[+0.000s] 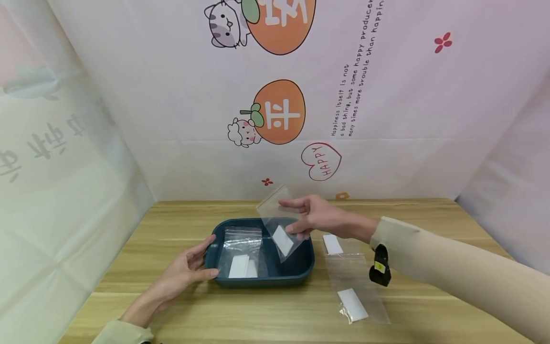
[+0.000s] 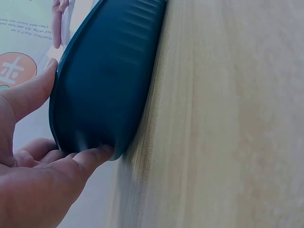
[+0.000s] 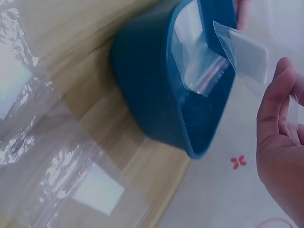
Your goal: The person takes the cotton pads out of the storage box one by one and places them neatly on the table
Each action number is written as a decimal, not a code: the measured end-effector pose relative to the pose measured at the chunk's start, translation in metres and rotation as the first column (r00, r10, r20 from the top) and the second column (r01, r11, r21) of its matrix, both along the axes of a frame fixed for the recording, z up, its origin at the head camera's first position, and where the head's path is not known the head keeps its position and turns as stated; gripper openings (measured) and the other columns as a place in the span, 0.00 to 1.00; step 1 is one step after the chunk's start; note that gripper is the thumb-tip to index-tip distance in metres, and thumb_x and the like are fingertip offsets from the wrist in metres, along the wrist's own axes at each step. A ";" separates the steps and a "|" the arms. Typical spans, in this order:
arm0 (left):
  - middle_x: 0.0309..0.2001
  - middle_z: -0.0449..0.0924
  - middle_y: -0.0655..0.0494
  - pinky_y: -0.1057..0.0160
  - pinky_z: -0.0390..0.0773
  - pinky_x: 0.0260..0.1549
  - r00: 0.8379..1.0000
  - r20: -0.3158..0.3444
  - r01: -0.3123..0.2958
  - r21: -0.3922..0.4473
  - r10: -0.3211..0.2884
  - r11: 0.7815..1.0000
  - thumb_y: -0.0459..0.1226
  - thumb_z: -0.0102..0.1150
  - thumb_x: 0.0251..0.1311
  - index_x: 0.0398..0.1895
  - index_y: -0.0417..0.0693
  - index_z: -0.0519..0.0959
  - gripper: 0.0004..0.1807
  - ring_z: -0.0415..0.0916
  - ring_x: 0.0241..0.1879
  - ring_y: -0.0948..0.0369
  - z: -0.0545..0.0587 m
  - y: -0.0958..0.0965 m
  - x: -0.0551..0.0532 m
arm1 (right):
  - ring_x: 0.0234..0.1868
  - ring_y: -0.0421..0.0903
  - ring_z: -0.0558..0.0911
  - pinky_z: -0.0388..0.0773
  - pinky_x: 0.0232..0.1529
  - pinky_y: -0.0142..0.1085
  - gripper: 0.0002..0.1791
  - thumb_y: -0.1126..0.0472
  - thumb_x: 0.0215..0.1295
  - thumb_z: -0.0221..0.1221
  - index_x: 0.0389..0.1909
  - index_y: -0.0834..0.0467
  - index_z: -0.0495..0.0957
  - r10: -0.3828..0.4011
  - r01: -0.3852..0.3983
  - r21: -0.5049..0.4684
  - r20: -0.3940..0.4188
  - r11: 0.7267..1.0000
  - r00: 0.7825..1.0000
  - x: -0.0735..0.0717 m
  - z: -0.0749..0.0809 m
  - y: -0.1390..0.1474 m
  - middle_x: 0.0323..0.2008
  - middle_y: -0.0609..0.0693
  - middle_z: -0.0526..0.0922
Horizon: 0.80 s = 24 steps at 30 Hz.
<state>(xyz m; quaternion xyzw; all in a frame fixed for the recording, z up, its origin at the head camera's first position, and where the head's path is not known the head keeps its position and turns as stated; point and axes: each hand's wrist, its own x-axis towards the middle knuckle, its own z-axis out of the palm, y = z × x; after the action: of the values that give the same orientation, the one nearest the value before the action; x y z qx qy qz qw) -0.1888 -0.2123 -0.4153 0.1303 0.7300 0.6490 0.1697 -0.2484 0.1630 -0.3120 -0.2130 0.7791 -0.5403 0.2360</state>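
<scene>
A dark teal plastic bin (image 1: 266, 283) stands on the wooden table. My left hand (image 1: 182, 272) grips its left end, thumb at the rim and fingers along the outer wall, as the left wrist view (image 2: 52, 180) also shows. Over the right part of the bin, my right hand (image 1: 311, 217) pinches a clear zip bag (image 1: 275, 208) with a white rectangular piece (image 1: 282, 240) at its bottom. Inside the bin, on the left, lies bagged white content (image 1: 242, 266) in a clear zip bag (image 1: 242, 239).
Right of the bin, clear zip bags (image 1: 350, 272) lie overlapping on the table (image 1: 266, 320), with a white piece (image 1: 353, 304) near the front and another white piece (image 1: 333, 244) farther back. A printed cloth (image 1: 193, 167) hangs behind the table.
</scene>
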 end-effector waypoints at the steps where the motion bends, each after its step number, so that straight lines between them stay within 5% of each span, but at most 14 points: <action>1: 0.84 0.39 0.39 0.60 0.68 0.68 1.000 -0.002 0.000 0.000 0.000 1.000 0.30 0.69 0.67 0.86 0.43 0.48 0.51 0.48 0.80 0.39 0.000 0.000 0.000 | 0.26 0.46 0.83 0.82 0.31 0.34 0.44 0.67 0.68 0.70 0.82 0.58 0.61 -0.001 0.001 -0.008 0.003 1.000 1.000 0.000 0.001 0.004 0.77 0.54 0.68; 14: 0.84 0.39 0.41 0.51 0.63 0.71 1.000 -0.013 -0.008 -0.020 0.008 1.000 0.32 0.70 0.67 0.86 0.45 0.49 0.51 0.47 0.80 0.39 -0.001 -0.001 0.001 | 0.28 0.47 0.79 0.81 0.32 0.36 0.45 0.67 0.70 0.67 0.83 0.61 0.56 -0.040 0.039 -0.032 -0.026 0.999 0.999 0.000 0.007 0.066 0.80 0.58 0.63; 24: 0.85 0.39 0.43 0.46 0.61 0.72 1.000 -0.008 -0.013 -0.029 0.012 0.999 0.32 0.70 0.68 0.86 0.47 0.50 0.50 0.47 0.80 0.39 -0.001 -0.001 0.000 | 0.32 0.45 0.81 0.80 0.34 0.33 0.46 0.66 0.71 0.66 0.84 0.63 0.53 -0.137 0.137 -0.006 0.005 0.991 0.991 -0.006 -0.010 0.121 0.80 0.59 0.59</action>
<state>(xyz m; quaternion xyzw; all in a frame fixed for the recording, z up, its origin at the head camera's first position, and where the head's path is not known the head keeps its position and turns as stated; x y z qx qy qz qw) -0.1886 -0.2138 -0.4165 0.1259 0.7409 0.6389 0.1645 -0.2549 0.2840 -0.3215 -0.1587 0.7897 -0.5581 0.1994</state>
